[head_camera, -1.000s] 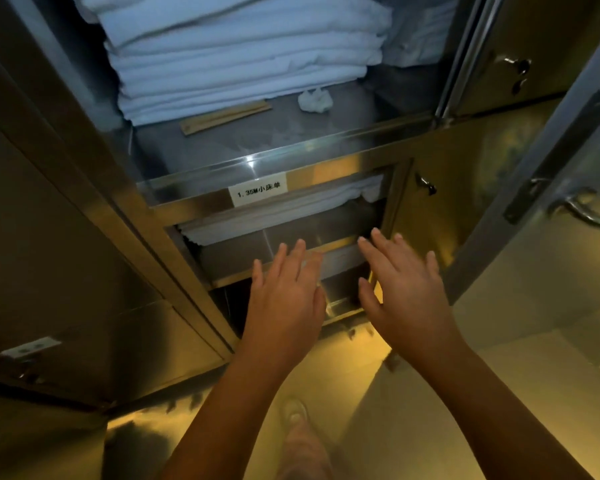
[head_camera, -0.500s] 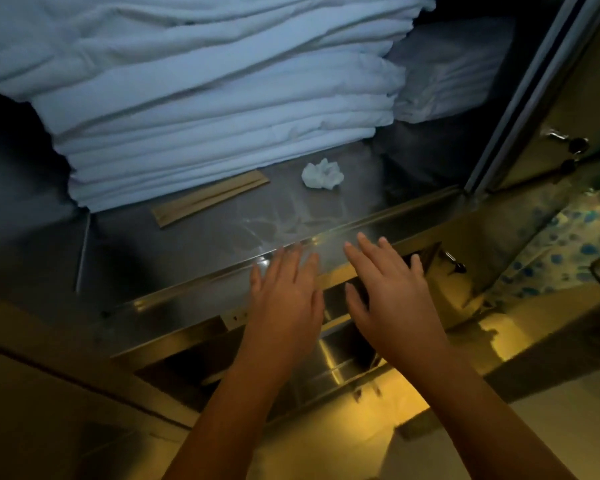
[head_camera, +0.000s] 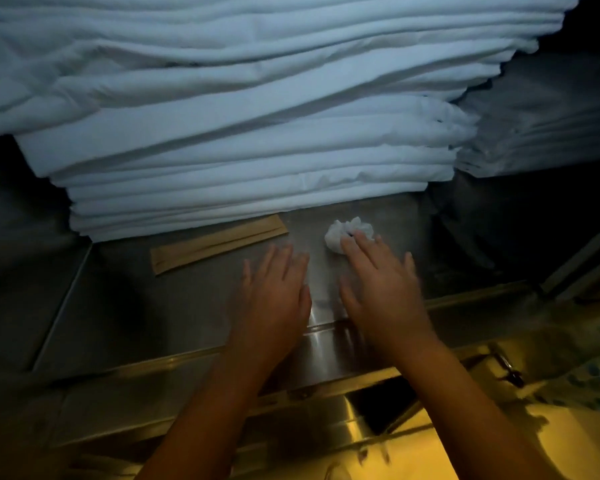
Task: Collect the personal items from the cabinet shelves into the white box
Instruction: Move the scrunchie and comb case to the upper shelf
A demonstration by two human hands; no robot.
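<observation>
A crumpled white tissue (head_camera: 347,233) lies on the steel cabinet shelf (head_camera: 118,306), just in front of the linen stack. A flat brown paper sleeve (head_camera: 219,242) lies to its left on the same shelf. My right hand (head_camera: 381,289) is flat, fingers straight, with its fingertips at the tissue's near edge. My left hand (head_camera: 274,292) hovers flat over the shelf between the sleeve and the tissue, fingers spread, holding nothing. The white box is out of view.
A tall stack of folded white sheets (head_camera: 239,116) fills the back of the shelf. A second, darker pile of linen (head_camera: 541,126) sits at the right. The shelf's steel front lip (head_camera: 326,379) runs across below my wrists, with a lower compartment beneath.
Both hands have risen from the lower shelf front and reached onto the upper shelf. My right fingertips now meet the tissue. The view has moved closer to the linen.
</observation>
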